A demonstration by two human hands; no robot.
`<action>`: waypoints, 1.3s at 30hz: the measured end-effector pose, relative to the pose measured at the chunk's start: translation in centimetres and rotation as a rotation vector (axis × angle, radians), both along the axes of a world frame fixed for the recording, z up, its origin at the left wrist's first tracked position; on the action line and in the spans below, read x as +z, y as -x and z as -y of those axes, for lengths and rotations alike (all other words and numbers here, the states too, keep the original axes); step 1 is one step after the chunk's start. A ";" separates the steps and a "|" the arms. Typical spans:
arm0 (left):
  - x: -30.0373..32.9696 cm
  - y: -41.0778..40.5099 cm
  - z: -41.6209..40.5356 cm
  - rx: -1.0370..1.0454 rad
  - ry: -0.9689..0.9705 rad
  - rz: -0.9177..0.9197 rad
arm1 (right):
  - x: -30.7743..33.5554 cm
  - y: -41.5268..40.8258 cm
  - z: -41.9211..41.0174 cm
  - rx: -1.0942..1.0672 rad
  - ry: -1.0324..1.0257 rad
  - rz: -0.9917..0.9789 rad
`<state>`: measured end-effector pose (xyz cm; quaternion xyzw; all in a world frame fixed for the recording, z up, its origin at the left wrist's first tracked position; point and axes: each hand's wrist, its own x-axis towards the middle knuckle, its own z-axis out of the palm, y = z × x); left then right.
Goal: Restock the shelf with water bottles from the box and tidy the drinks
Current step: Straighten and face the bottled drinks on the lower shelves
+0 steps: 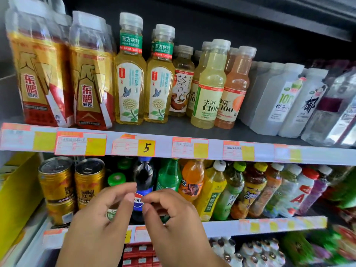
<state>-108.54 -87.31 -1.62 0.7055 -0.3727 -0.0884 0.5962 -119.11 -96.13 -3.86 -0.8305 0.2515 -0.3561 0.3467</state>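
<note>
Reaching hands (134,214), loosely curled, near cola bottle (143,176)

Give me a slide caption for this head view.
Both hands reach toward a dark blue-labelled cola bottle on the middle shelf.

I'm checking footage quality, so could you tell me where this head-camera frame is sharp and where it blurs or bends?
Head view: sharpest at centre, where the jasmine tea bottles and the price tag marked 5 read clearly; motion blur smears the gold bottles at left and the white bottles at right; wide-angle distortion bows the shelf edge.
</note>
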 end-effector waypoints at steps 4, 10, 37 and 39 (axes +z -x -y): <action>-1.0 0.1 0.5 -0.047 0.032 -0.018 | -0.2 0.4 -0.1 0.020 -0.045 -0.002; -3.6 0.5 -1.1 -0.057 0.004 -0.078 | -2.8 0.6 -0.6 0.024 -0.040 -0.057; -15.8 2.9 -11.8 -0.004 -0.368 -0.358 | -29.5 4.8 -8.1 0.112 -0.340 -1.266; -15.9 2.9 -11.7 -0.013 -0.367 -0.355 | -29.8 4.8 -8.1 0.096 -0.318 -1.266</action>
